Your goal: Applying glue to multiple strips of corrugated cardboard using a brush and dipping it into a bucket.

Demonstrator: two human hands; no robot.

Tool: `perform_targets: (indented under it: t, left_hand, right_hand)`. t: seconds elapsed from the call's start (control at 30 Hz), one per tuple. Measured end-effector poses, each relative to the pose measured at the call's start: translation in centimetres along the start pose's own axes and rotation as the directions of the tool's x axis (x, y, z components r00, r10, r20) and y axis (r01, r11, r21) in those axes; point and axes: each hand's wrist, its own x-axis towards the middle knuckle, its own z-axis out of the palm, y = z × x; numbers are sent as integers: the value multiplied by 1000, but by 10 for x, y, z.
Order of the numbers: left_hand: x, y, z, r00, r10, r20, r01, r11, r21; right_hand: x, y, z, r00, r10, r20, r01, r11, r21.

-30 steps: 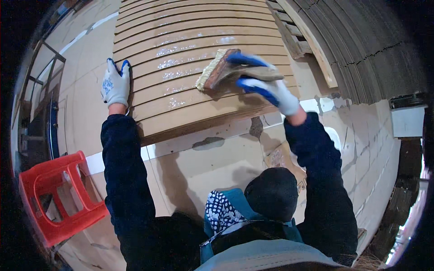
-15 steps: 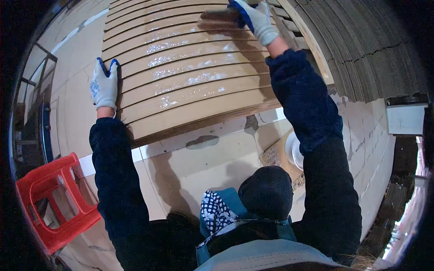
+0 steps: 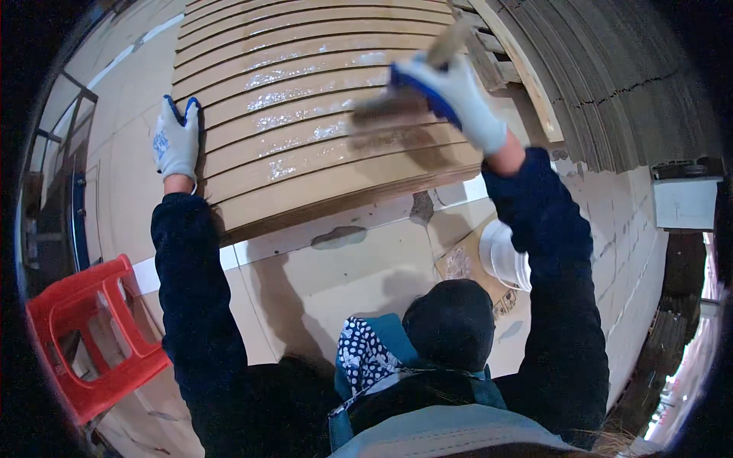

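Tan boards [image 3: 321, 179], laid in overlapping rows like steps, reach away from me. Wet, whitish liquid [image 3: 294, 122] glistens in streaks along their middle. My left hand [image 3: 177, 137], in a white glove with blue fingertips, rests against the left edge of the boards, thumb and fingers apart, holding nothing. Over the near right part of the rows, my gloved right hand [image 3: 450, 99] is closed round a wide brush [image 3: 389, 111]. Dark bristles point left toward the boards and a pale handle end sticks out above the hand. Motion blurs the brush, so bristle contact is unclear.
A red plastic stool [image 3: 99, 336] stands at lower left. On the floor by my right forearm is a white bucket [image 3: 500, 256] beside a flat piece of cardboard [image 3: 462, 263]. Stacked grey-brown sheets [image 3: 611, 84] and a wooden pallet [image 3: 527, 76] lie at far right.
My right hand has swept the brush toward me, from the far right rows to the nearer ones. More of the bucket shows. My left hand has stayed in place.
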Motion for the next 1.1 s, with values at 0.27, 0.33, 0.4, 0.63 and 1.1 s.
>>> perform_targets:
  t: [0.27,0.33,0.4,0.63,1.1]
  left_hand:
    - [2,10,3,1000,3,-4,-3,1000,-5]
    - [1,5,-5,1000,6,-6,-5,999,32]
    - [0,6,-3,1000,-2,-10,3,999,36]
    - [2,16,3,1000,-6,20,6,1000,20]
    - [3,16,-1,999,-44,31,43,998,34]
  right_hand:
    - [109,43,3,945,-230,-233,68,834,-547]
    - [89,43,15,995,-69,67,88,936,-341]
    - [93,39,15,972,-10,233,70,966,-250]
    - [167,18,39,975,-127,-181,139,989,55]
    - [169,-32,94,961,-267,-67,265,963,-38]
